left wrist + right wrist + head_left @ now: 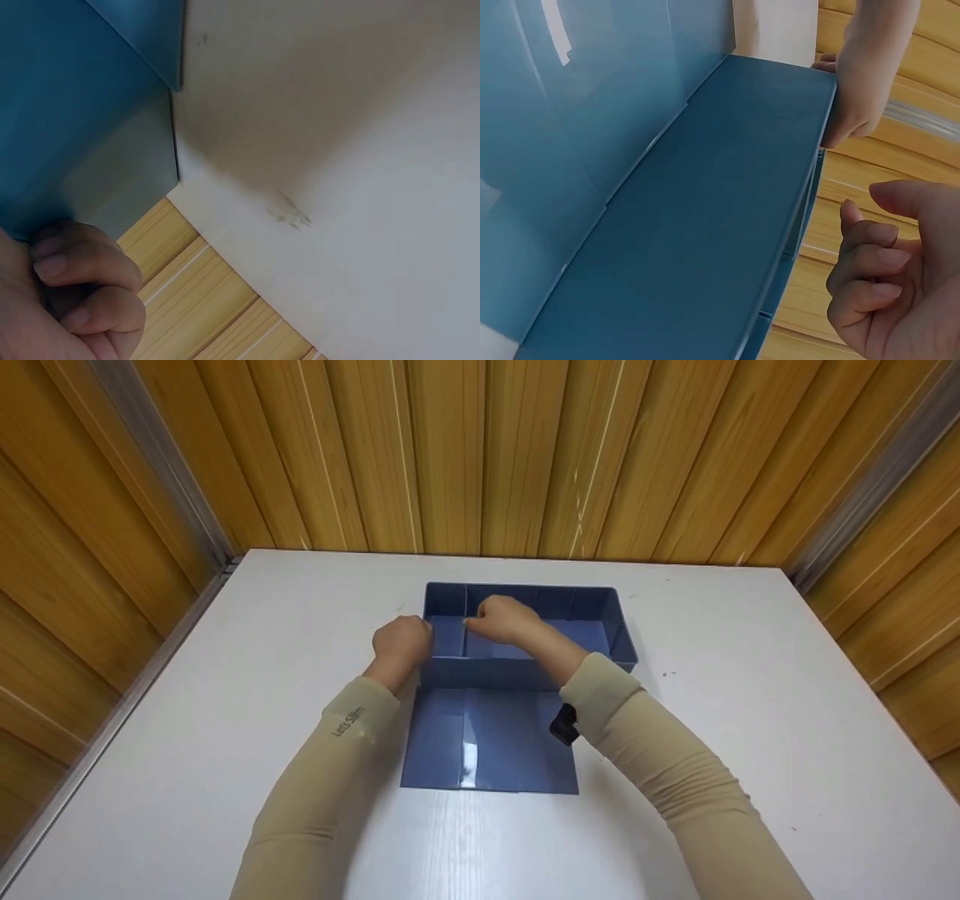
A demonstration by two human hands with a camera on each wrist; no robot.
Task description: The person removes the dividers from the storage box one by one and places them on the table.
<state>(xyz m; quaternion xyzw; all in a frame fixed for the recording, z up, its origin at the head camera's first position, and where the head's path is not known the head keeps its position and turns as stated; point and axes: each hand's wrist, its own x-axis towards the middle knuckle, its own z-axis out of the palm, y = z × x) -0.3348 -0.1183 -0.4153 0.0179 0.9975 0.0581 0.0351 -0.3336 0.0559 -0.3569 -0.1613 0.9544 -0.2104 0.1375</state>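
- The left hand (71,300) fills the lower left corner, its fingers (86,270) curled, with two fingernails facing the camera.
- The fingers rest against the lower edge of a blue, smooth-walled plastic box (67,112), which takes up the upper left of the view.
- A vertical corner of the box runs down the middle left, one wall brighter blue, the other greyer in shade.
- A white, flat table top (337,150) spreads across the right, with a small dark smudge (291,217) near its curved edge.
- Yellow wooden slats (202,307) show beneath the table edge.
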